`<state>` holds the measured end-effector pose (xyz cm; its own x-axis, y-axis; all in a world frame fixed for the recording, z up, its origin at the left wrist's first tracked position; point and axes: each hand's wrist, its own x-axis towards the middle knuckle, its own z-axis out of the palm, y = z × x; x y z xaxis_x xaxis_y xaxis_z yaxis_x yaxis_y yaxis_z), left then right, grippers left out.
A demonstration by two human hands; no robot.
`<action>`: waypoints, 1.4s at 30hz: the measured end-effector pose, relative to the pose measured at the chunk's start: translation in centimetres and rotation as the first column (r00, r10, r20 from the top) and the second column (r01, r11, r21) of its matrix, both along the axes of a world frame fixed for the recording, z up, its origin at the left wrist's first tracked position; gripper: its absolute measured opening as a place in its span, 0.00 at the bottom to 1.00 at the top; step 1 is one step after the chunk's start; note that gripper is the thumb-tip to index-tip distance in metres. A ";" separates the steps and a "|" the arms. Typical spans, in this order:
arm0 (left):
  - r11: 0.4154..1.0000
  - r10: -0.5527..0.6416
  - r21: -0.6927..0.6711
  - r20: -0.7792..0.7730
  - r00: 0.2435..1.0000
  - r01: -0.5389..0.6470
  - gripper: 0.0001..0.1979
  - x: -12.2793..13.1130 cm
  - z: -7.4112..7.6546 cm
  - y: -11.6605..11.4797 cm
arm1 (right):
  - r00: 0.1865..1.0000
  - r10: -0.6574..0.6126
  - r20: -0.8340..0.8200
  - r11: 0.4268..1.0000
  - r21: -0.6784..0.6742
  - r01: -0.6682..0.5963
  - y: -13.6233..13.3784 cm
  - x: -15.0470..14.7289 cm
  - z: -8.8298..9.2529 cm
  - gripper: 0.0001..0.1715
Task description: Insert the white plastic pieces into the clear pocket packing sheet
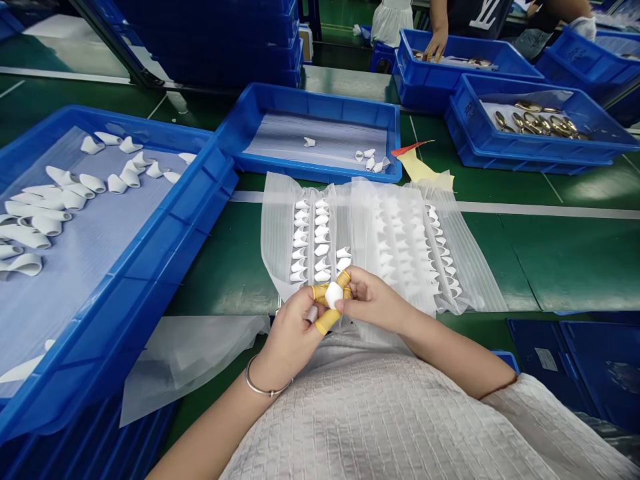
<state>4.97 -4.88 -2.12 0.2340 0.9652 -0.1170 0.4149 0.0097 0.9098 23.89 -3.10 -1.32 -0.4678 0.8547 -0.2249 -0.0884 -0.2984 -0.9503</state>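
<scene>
Between the fingertips of both hands is a small white curved piece, pinched close to my body. My left hand, with yellow finger covers, grips it from the left. From the right, my right hand holds the same piece, also with yellow covers on some fingers. A second white bit shows under the left fingers, partly hidden. Just beyond lies a translucent packing sheet with similar white pieces lined up in columns. More columns show dimly through a folded layer on the right.
A blue tray on the left holds many loose white pieces. Another blue tray behind the sheet has several. Golden spoons lie in a blue bin at back right. Across the bench, a co-worker's hand reaches into another bin.
</scene>
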 end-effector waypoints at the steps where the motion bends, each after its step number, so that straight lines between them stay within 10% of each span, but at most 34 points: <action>1: 1.000 -0.004 0.011 -0.011 1.000 0.004 0.12 0.0 0.0 0.0 | 1.000 -0.008 0.010 1.000 -0.001 0.008 0.0 -0.1 0.0 0.11; 13: 0.981 0.033 -0.193 0.287 0.957 0.024 0.14 0.2 -0.1 -0.1 | 0.999 -0.027 -0.033 0.998 -0.059 0.025 0.2 0.2 0.1 0.07; 20: 0.976 0.047 -0.217 0.305 0.951 0.022 0.14 0.4 0.0 0.1 | 0.972 -0.061 0.226 0.989 0.143 0.029 -0.1 -0.1 -0.3 0.19; 28: 0.968 0.017 -0.244 0.302 0.953 0.060 0.16 0.4 0.4 0.2 | 0.877 -0.405 0.258 0.896 0.301 0.326 2.1 1.3 -1.0 0.10; 36: 0.994 -0.080 -0.065 0.081 0.993 0.085 0.17 0.0 -0.2 0.4 | 0.975 -0.089 0.205 0.991 0.116 0.066 0.6 0.5 0.5 0.19; 42: 0.988 0.091 -0.151 0.357 0.930 -0.038 0.19 -0.1 -0.6 0.3 | 0.993 -0.114 0.026 0.994 0.000 0.114 0.4 -0.5 0.4 0.19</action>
<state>4.90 -4.62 -2.70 0.2236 0.9597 -0.1701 0.0523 0.1625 0.9853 23.41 -2.68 -0.92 -0.3616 0.9017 -0.2370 -0.0971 -0.2892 -0.9523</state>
